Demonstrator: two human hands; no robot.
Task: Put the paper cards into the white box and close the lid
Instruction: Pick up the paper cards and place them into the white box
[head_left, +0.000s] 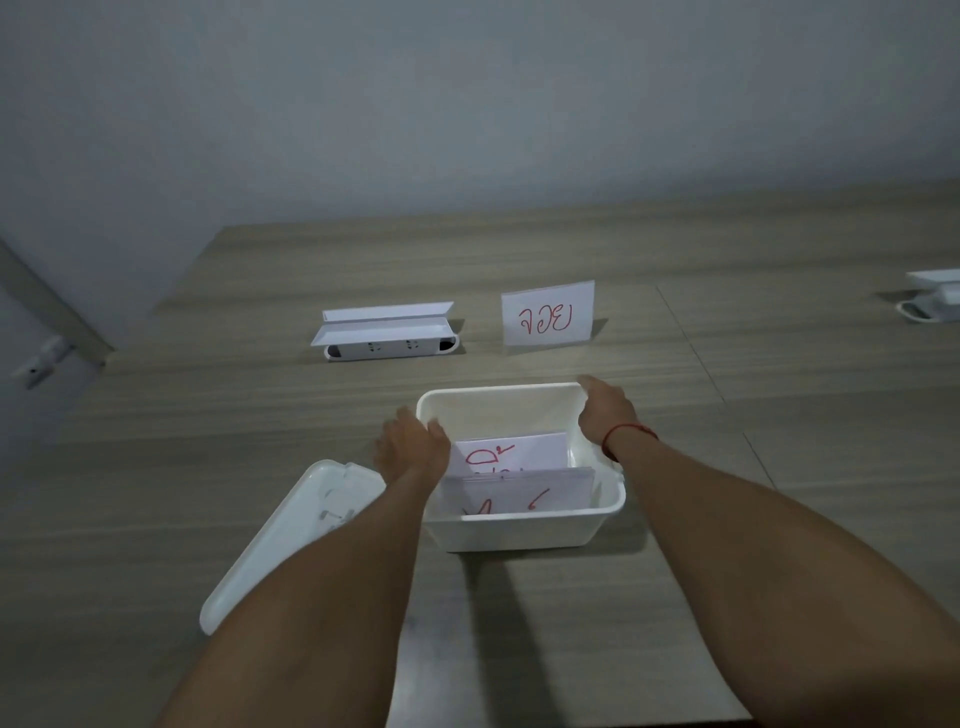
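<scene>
The white box (524, 530) stands open in the middle of the table, with several paper cards (519, 486) marked in red standing inside it. My left hand (410, 447) grips the box's left rim, fingers curled over the edge. My right hand (605, 413) rests on the box's far right corner and rim. Its lid (291, 540) lies upside down on the table to the left of the box, partly under my left forearm. One more paper card (548, 314) with red writing stands upright on the table behind the box.
A white power strip (389, 345) with folded white paper on top lies at the back left. A white object (932, 299) sits at the right edge. The wooden table (779, 467) ends at a grey wall behind.
</scene>
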